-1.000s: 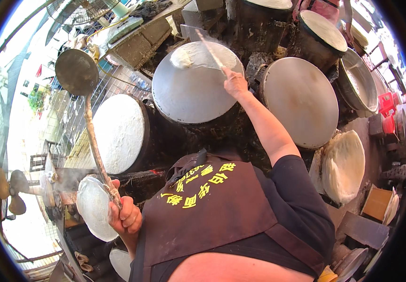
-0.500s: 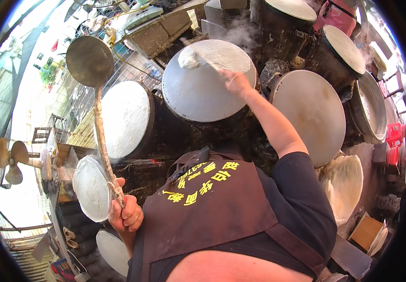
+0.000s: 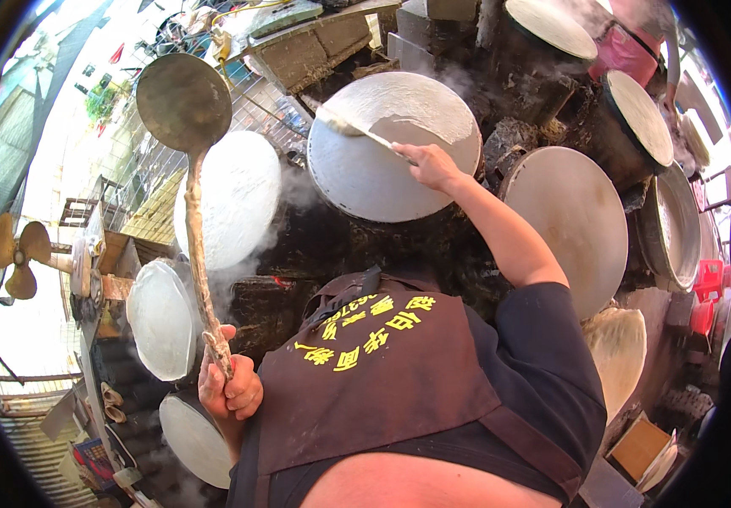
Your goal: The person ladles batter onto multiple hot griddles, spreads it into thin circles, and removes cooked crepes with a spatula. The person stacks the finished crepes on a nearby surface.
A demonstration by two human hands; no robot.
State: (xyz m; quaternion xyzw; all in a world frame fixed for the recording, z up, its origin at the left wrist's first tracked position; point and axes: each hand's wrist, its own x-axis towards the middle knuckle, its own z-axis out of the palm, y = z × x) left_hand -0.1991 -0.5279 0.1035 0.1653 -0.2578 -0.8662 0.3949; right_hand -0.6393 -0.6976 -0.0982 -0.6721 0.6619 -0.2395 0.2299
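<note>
My right hand (image 3: 433, 169) grips a long, pale stick (image 3: 378, 141) angled over the middle round metal griddle (image 3: 382, 190). At its far end is a white lump of batter (image 3: 340, 123), near the griddle's upper-left side, with a wet white coating (image 3: 412, 102) across the upper part. In my left hand (image 3: 232, 385) is an upright, crusted wooden handle (image 3: 199, 262) topped by a dark round metal disc (image 3: 183, 102). That disc overlaps, in view, a griddle covered in white batter (image 3: 238, 195) at the left. Both hands have their fingers wrapped round the handles.
A bare griddle (image 3: 564, 229) stands right, above a pale sheet (image 3: 611, 356). Smaller white rounds (image 3: 162, 322) sit left, near fan blades (image 3: 22, 262). Steaming drums (image 3: 636, 118) crowd the back beside pink cloth (image 3: 624, 51) and what may be another person's arm (image 3: 670, 76).
My right hand and stick have swung across the middle griddle, shifting the batter lump toward its left rim and flattening the stick's angle. The view has shifted; steam has thickened around the left griddle.
</note>
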